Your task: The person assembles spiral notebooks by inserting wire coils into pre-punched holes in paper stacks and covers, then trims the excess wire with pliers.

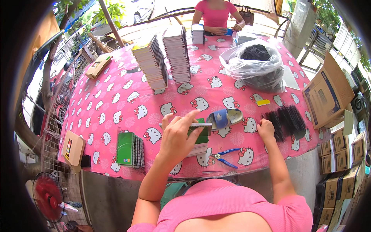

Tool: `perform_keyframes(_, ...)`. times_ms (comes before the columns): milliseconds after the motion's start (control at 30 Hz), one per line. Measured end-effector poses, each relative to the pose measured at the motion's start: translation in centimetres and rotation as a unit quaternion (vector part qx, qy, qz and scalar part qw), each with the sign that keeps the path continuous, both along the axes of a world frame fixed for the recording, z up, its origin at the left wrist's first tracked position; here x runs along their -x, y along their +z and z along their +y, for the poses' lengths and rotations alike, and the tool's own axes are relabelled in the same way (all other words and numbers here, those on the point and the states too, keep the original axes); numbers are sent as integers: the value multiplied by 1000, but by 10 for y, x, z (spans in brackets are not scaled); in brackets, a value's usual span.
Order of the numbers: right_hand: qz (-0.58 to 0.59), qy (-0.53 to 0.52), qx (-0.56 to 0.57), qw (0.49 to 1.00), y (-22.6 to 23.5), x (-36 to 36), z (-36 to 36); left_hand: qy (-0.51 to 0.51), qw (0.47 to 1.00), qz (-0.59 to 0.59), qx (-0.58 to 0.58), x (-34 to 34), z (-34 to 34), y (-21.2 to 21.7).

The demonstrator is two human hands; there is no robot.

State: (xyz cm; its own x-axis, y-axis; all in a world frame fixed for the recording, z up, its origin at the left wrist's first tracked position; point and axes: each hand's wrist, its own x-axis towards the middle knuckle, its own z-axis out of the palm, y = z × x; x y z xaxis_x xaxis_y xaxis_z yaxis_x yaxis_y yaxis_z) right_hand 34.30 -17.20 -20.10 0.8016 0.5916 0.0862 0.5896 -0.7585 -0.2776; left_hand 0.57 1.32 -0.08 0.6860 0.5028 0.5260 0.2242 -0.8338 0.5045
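Hands: left [178, 135] grips green notebook stack [201, 136], partly hidden; right [266, 129] curled on black spiral coils [286, 120], grip unclear.

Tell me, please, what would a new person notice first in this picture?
First comes the bright pink tablecloth with white cartoon cats, which covers the whole table. At its far side stand two tall leaning stacks of notebooks, with a clear bag of black coils to their right. Near the front edge, the left hand holds a green notebook, while the right hand touches loose black spiral coils.
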Motion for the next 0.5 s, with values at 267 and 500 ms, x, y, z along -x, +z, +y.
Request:
perform_keyframes(267, 141, 362, -385, 837, 167, 155, 62, 37, 998, -48, -27, 7, -1, -12)
perform_keyframes(500, 141, 401, -374, 824, 192, 161, 76, 33, 997, -56, -28, 6, -2, -12)
